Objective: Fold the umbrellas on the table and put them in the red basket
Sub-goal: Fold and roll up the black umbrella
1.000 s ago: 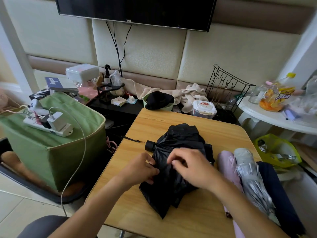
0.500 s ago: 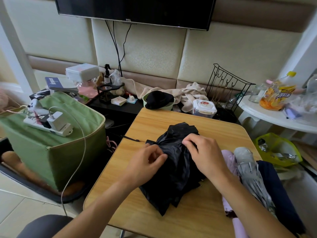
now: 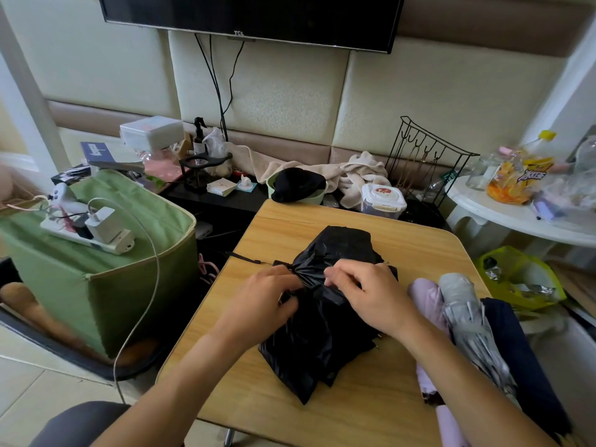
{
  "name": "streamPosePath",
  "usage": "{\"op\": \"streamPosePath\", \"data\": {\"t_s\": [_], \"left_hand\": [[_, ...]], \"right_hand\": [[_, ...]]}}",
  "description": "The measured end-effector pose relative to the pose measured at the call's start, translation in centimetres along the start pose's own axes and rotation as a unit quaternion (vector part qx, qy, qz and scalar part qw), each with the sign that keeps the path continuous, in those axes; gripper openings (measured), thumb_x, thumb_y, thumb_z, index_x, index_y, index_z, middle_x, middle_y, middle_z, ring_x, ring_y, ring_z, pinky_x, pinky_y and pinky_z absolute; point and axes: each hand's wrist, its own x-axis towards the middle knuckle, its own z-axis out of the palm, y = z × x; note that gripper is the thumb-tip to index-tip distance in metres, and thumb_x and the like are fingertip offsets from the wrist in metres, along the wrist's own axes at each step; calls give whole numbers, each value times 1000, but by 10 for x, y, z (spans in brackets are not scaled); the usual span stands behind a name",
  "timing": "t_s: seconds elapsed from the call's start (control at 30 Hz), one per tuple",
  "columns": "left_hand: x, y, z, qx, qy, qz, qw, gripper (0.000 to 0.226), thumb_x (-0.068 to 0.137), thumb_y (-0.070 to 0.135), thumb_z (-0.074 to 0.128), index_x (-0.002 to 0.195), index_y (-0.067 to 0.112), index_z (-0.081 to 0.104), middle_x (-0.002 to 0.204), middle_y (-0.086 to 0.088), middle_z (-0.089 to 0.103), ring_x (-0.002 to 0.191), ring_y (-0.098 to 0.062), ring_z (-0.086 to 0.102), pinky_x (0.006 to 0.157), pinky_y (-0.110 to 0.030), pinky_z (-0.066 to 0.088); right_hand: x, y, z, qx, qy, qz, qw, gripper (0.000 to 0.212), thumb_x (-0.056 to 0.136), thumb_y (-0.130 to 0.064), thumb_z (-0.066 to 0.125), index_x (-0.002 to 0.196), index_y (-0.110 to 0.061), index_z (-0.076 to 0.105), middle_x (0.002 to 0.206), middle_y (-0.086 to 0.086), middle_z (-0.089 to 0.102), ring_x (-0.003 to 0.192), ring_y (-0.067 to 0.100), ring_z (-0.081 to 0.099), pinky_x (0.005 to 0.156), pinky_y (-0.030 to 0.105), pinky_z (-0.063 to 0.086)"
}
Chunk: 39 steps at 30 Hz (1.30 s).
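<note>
Both hands' fingers (image 3: 333, 276) hide in black umbrella (image 3: 322, 333) fabric; navy umbrella (image 3: 522, 366) runs off-frame.

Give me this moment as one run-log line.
phase: folding | left hand: pinches black umbrella | right hand: pinches its fabric | lilac, silver, navy umbrellas: waiting on table

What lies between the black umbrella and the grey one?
In the head view, the right hand and a lilac umbrella lie between the black umbrella and the grey umbrella.
</note>
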Motion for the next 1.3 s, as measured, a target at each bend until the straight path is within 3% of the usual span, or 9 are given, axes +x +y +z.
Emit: {"op": "streamPosePath", "data": {"t_s": [0.23, 0.37, 0.53, 0.63, 0.83, 0.9, 0.97, 1.07, 1.3], "left_hand": [[2, -2, -11, -84, 23, -56, 995, 28, 103, 11, 55, 119, 22, 75, 107, 14, 72, 95, 3, 62, 84, -14, 50], [3, 0, -10, -130, 49, -96, 986, 24, 105, 11, 53, 113, 20, 74, 102, 15, 73, 92, 8, 62, 76, -4, 44], [4, 1, -3, -147, 42, -86, 985, 26, 103, 8, 52, 110, 20, 74, 98, 15, 72, 89, 2, 64, 72, -9, 45], [4, 2, -3, -155, 41, -85, 983, 38, 99, -1, 50, 121, 24, 69, 111, 15, 69, 101, 2, 63, 79, -11, 48], [4, -10, -19, -164, 41, -138, 976, 47, 84, -16, 44, 104, 21, 63, 96, 9, 69, 92, -2, 66, 76, -20, 52], [3, -16, -22, -184, 6, -185, 965, 40, 90, -12, 43, 97, 21, 65, 87, 4, 70, 77, -9, 70, 73, -32, 57], [0, -18, -22, -226, -36, -231, 946, 32, 96, -6, 42, 96, 15, 66, 85, -2, 72, 71, -19, 74, 70, -38, 61], [-2, -18, -21, -275, -65, -278, 918, 26, 100, -4, 42, 99, 6, 66, 90, -12, 73, 71, -27, 76, 66, -34, 61], [-2, -16, -22, -329, -87, -321, 884, 27, 102, -5, 43, 102, 2, 69, 99, -19, 73, 71, -21, 74, 67, -27, 60]], "right_hand": [[-1, -10, -6, -88, 245, -102, 960, 35, 109, -30, 49, 79, -13, 57, 67, -8, 49, 58, 13, 46, 53, 26, 35], [-11, -30, -6, -113, 210, -228, 944, 57, 109, -39, 47, 55, -19, 49, 50, -12, 40, 44, 6, 35, 45, 21, 27], [-22, -55, 13, -160, 4, 18, 987, 79, 86, -90, 32, 61, -17, 48, 53, -3, 49, 49, 14, 48, 48, 26, 30], [-22, -56, 19, -46, 0, 95, 994, 47, 91, -61, 65, 80, -16, 55, 71, -5, 62, 59, 12, 57, 53, 26, 43], [-22, -68, 1, 83, -39, 172, 981, 42, 103, -33, 60, 71, -16, 39, 57, -7, 37, 50, 9, 33, 47, 24, 24], [-30, -70, 7, 166, -67, 226, 958, 42, 104, -34, 58, 72, -18, 36, 56, -12, 36, 50, 7, 33, 46, 24, 31], [-41, -65, 23, 283, -78, 297, 909, 33, 102, -37, 60, 86, -9, 53, 81, -11, 61, 77, 5, 56, 80, 37, 58], [-52, -64, 45, 437, -32, 358, 824, 41, 79, -43, 70, 114, -21, 69, 130, -3, 67, 126, 15, 57, 117, 48, 40], [-48, -71, 53, 526, 33, 318, 788, 61, 73, -56, 87, 126, -28, 71, 122, -14, 74, 123, 7, 63, 111, 34, 42]]}}
